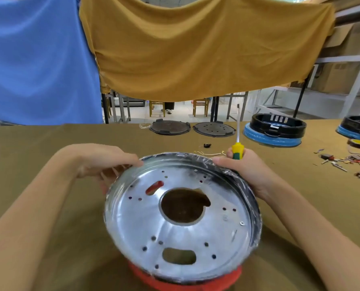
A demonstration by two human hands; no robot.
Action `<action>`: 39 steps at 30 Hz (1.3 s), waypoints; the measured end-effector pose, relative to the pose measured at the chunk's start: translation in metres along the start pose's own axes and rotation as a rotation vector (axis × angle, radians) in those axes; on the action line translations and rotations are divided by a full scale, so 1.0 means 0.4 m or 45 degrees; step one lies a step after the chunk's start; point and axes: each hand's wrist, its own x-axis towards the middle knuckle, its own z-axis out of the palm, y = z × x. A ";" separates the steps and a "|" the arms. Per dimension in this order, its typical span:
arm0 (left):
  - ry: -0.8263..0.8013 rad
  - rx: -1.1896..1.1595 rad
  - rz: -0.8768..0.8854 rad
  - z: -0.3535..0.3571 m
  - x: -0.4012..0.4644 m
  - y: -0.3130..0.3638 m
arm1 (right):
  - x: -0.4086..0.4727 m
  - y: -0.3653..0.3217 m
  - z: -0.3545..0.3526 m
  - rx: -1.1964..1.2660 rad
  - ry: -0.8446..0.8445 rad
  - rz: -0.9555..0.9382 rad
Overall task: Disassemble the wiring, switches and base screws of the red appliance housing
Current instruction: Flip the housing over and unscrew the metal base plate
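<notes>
A round silver metal base plate (181, 232) with a large centre hole and several small screw holes tilts up toward me, its rim wrapped in clear film. The red appliance housing (185, 283) shows under its near edge. My left hand (103, 162) grips the plate's far-left rim. My right hand (244, 166) holds the far-right rim and also grips a yellow and green screwdriver (237, 148), whose shaft points up and away.
Two dark round covers (170, 127) (214, 129) lie at the table's far edge. Black and blue housings (275, 131) (357, 128) stand at the far right. Loose switches, wires and screws (346, 160) are scattered on the right. A small black part (207, 145) and a thin wire (210, 153) lie behind the plate.
</notes>
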 end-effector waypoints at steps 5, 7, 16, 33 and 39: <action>0.116 0.001 0.076 0.049 0.034 0.017 | 0.018 0.010 0.035 -0.046 -0.052 0.004; 0.080 -0.021 0.133 0.045 0.021 0.026 | 0.014 0.002 0.014 0.064 -0.088 0.014; 0.186 -0.159 0.044 -0.009 -0.002 -0.008 | -0.017 -0.013 -0.002 -0.180 -0.179 0.066; 0.429 -0.017 0.172 0.036 0.068 -0.003 | 0.041 -0.139 0.031 -0.788 -0.153 -0.330; 0.472 0.024 0.141 0.049 0.105 -0.028 | 0.100 -0.222 0.092 -0.481 0.065 -0.550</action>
